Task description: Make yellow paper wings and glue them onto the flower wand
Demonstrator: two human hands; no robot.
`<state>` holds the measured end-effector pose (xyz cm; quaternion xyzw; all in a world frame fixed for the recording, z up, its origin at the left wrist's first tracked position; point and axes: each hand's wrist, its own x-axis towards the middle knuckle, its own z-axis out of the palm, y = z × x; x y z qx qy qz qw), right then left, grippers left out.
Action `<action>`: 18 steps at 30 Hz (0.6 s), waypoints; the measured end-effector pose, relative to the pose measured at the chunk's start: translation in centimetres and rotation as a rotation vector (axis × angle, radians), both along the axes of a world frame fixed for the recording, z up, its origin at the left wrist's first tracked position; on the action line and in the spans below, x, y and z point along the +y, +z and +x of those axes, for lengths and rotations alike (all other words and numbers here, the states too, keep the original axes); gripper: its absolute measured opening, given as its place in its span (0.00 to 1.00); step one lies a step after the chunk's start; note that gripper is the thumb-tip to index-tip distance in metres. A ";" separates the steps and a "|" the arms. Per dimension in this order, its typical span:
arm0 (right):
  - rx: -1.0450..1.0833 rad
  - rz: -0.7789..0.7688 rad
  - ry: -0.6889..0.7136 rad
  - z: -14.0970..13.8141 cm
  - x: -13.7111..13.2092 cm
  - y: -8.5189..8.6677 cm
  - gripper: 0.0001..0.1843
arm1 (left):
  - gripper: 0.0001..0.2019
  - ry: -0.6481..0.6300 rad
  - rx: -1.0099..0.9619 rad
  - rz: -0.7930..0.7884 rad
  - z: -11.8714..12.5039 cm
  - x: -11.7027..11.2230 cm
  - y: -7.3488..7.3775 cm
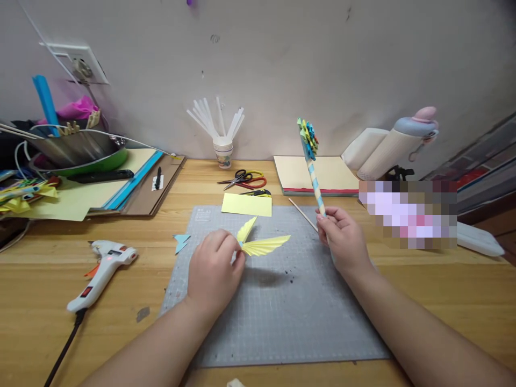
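Observation:
My left hand (pixel 213 271) is closed in a pinch on a pair of pleated yellow paper leaves (pixel 262 243), held just above the grey cutting mat (pixel 282 322). My right hand (pixel 342 236) grips the lower end of a blue-and-white striped stick (pixel 315 188), held upright and tilted left. A folded blue, green and yellow paper flower (pixel 307 138) tops the stick. A flat yellow paper sheet (pixel 246 205) lies at the mat's far edge. A thin wooden skewer (pixel 302 214) lies on the mat near my right hand.
A white glue gun (pixel 102 271) lies left of the mat, cord trailing forward. Scissors (pixel 242 178) and a cup of white straws (pixel 223 153) stand behind. Paper stacks (pixel 318 174) sit back right; a green-rimmed bowl (pixel 76 153) and paper piles sit back left. A blue scrap (pixel 181 242) lies beside the mat.

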<state>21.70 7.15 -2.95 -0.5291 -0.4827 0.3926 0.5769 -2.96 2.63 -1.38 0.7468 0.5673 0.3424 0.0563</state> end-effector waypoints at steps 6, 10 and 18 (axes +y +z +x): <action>0.057 -0.024 0.049 -0.4 -0.2 0.1 0.09 | 0.11 -0.145 0.172 -0.253 0.7 -0.6 -0.1; 0.099 -0.039 0.080 -0.7 -0.6 0.3 0.09 | 0.21 -0.214 0.152 -0.222 -0.5 0.7 0.3; 0.100 -0.086 0.132 -1.3 -1.6 0.9 0.09 | 0.22 -0.434 0.433 -0.202 -1.0 3.4 -0.2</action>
